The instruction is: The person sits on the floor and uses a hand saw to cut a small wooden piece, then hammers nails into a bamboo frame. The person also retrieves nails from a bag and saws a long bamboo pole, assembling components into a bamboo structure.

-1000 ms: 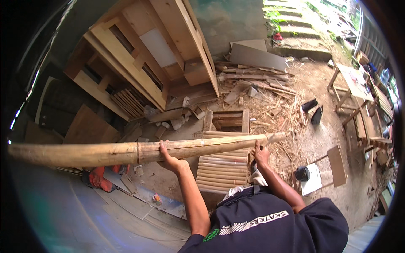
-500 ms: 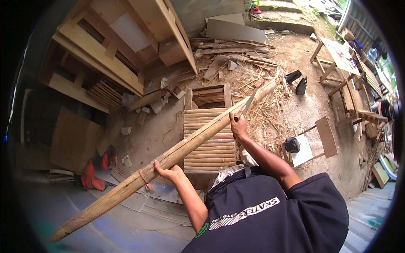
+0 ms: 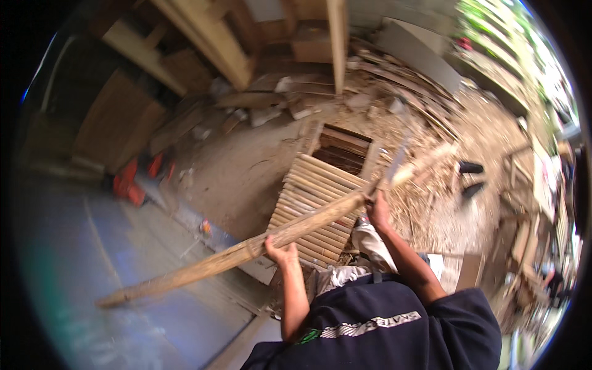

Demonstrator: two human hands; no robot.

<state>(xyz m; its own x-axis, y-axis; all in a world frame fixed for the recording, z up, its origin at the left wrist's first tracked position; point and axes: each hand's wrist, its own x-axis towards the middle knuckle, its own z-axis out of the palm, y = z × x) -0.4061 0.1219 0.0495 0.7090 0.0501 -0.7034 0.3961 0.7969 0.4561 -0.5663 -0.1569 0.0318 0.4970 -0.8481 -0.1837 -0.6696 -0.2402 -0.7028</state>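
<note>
A long bamboo pole (image 3: 203,266) slants across in front of me, low at the left and rising to the far right. My left hand (image 3: 282,251) is closed round its middle, thumb on top. Further along, my right hand (image 3: 378,209) is closed on a machete (image 3: 399,160) whose blurred blade points up and away, and it rests against the pole too. Its fingers are partly hidden. Beneath the pole lies a wooden frame (image 3: 369,161) with a row of bamboo slats (image 3: 308,196) across it; its far part is uncovered.
Bamboo shavings (image 3: 419,216) litter the ground at right, with a pair of black objects (image 3: 472,179) beyond. Boards (image 3: 401,92) are piled at the back. Wooden furniture (image 3: 216,43) stands far left, near an orange-red item (image 3: 127,185). Grey sheeting (image 3: 154,246) covers the left floor.
The view has turned, so the slatted frame now sits tilted and further right. The pole lies flatter in view, its near end higher; both hands are still on it.
</note>
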